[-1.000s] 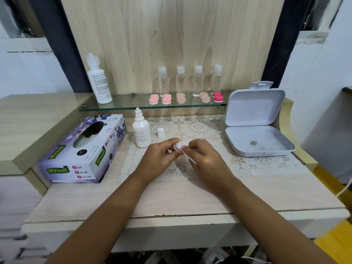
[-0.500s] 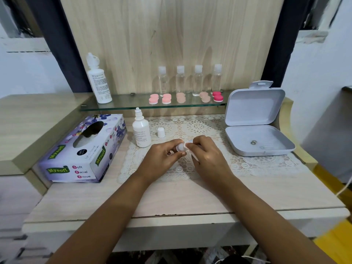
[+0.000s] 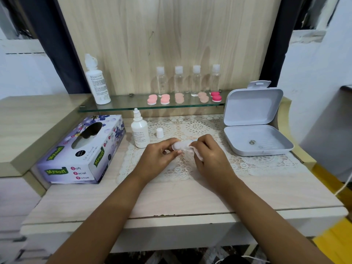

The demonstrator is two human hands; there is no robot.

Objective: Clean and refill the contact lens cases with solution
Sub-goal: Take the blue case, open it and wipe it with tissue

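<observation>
Cleaning step. My left hand pinches the lens case; my right hand pinches a tissue against it. Next, I judge: refill from the uncapped solution bottle.

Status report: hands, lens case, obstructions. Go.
Left hand grips lens case. Right hand pinches tissue against it. Dropper bottle uncapped, cap beside it. Nothing in the way.
</observation>
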